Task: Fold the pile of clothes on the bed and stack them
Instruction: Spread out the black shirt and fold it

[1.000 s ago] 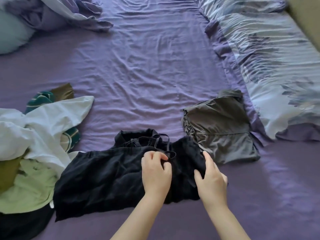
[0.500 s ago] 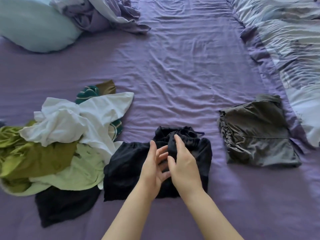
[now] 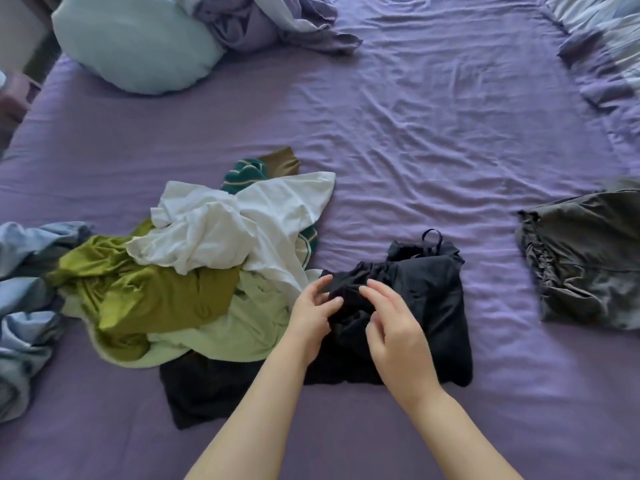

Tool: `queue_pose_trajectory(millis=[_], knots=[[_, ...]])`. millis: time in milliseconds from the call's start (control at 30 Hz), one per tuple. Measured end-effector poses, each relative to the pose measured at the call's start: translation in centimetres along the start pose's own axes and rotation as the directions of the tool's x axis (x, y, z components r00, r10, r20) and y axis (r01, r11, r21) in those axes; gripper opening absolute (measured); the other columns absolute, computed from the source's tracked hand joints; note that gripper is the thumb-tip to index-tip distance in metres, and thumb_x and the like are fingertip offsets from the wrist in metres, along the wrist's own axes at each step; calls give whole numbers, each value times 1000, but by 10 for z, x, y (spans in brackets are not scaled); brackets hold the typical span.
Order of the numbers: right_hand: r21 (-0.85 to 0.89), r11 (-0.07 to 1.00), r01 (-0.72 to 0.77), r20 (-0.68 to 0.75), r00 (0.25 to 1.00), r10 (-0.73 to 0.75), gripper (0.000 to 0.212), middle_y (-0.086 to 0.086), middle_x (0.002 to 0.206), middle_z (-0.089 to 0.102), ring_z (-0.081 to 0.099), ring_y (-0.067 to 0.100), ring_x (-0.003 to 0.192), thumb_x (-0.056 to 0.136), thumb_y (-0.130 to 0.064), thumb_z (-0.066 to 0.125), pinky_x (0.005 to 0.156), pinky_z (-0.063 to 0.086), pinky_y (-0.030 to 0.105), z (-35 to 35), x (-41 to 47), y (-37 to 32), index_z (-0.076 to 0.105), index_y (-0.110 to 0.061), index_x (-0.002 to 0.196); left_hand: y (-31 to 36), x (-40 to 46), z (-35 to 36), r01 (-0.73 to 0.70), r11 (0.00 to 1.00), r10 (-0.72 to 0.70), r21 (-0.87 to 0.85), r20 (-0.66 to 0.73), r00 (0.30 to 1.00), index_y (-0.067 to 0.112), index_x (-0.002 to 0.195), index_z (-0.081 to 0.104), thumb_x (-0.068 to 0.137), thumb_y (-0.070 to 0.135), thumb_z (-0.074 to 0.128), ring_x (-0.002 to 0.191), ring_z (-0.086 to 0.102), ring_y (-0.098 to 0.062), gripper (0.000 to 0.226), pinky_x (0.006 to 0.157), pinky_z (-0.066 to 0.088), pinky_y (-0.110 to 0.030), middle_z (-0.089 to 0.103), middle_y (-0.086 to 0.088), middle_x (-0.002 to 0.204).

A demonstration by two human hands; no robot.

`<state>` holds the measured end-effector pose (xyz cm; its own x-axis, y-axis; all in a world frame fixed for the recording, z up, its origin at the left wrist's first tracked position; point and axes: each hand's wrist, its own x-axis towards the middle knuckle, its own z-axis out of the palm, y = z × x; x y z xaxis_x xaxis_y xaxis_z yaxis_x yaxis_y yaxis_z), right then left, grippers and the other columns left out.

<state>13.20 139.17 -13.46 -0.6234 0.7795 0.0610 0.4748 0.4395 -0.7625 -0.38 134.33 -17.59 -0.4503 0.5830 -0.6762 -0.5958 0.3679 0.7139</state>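
Black garment (image 3: 429, 299), partly folded, at 6 o'clock on the bed (image 3: 415, 140); strap loop protruding at its far edge. Left hand (image 3: 310, 315) and right hand (image 3: 398, 336) over its bunched near-left portion, fingers loosely spread; whether either grip pinches cloth cannot be told. Grey garment (image 3: 588, 258), folded, at 3 o'clock: one item done. Unfolded pile (image 3: 194, 271) at 9 o'clock, white, olive, pale green, striped: most work remains.
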Motion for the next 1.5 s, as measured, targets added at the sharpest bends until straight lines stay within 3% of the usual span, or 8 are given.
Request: queue_pose_trajectory(millis=[133, 300, 533, 700, 867, 1133, 1333, 1500], knots=[[-242, 951, -193, -225, 964, 139, 41, 11, 132, 54, 45, 27, 126, 85, -19, 69, 101, 39, 44, 5, -13, 19, 61, -9, 124, -3, 1, 3, -63, 961, 65, 270, 4, 998, 20, 129, 52, 92, -3, 51, 92, 62, -4, 44, 75, 49, -13, 63, -2, 110], [20, 849, -527, -105, 844, 526, 59, 9, 136, 46, 47, 21, 115, 89, -11, 60, 95, 37, 27, 19, -15, 32, 37, -15, 143, -6, -7, 11, -81, 937, 69, 340, 49, 996, 25, 136, 45, 94, 7, 53, 109, 60, -12, 47, 99, 47, -30, 60, -5, 122], [278, 922, -270, -136, 939, 316, 31, -14, 107, 62, 57, -2, 101, 88, -6, 61, 89, 45, 14, 32, -13, -6, 64, -20, 116, 6, -19, -11, -209, 961, 213, 182, -1, 977, 19, 129, 53, 97, 2, 46, 103, 64, -8, 37, 89, 52, -23, 66, -3, 114], [309, 870, -384, 239, 917, 319, 38, -11, 127, 56, 48, -2, 118, 97, -15, 47, 103, 36, 17, 60, -13, -11, 52, -23, 133, 1, -20, -36, -102, 947, 135, 305, -91, 987, 19, 120, 61, 97, 31, 53, 109, 61, -11, 28, 93, 50, -27, 66, -1, 118], [347, 746, -568, 603, 745, 287, 72, -29, 135, 43, 37, -21, 119, 88, 2, 33, 96, 29, 1, 63, -19, 11, 17, -36, 148, -12, -14, -37, 105, 862, 12, 497, -225, 974, 15, 142, 40, 66, 71, 61, 129, 44, -26, 97, 108, 37, -44, 49, -7, 138], [82, 890, -448, -99, 885, 454, 36, -7, 116, 63, 47, 12, 116, 90, -8, 55, 97, 37, 24, 2, -14, 61, 56, -23, 123, -32, -10, -21, 332, 548, 21, 768, -409, 912, 8, 132, 39, 75, 65, 61, 122, 47, -30, 84, 99, 43, -44, 49, -11, 132], [286, 602, -745, 166, 658, 735, 73, 8, 147, 38, 38, 26, 133, 88, -39, 62, 110, 34, 43, -2, 6, 93, 28, -10, 146, -29, -4, -18, 368, 821, -131, 437, -484, 865, 5, 137, 36, 75, 53, 71, 121, 45, -34, 86, 103, 41, -44, 36, -16, 138], [355, 426, -832, 367, 543, 755, 37, 8, 102, 68, 65, 23, 88, 79, -25, 75, 68, 52, 32, -6, 10, 100, 61, -8, 109, -34, -16, -12, 454, 663, -32, 595, -584, 811, 11, 133, 41, 78, 54, 67, 124, 36, -36, 75, 98, 39, -42, 33, -15, 136]])
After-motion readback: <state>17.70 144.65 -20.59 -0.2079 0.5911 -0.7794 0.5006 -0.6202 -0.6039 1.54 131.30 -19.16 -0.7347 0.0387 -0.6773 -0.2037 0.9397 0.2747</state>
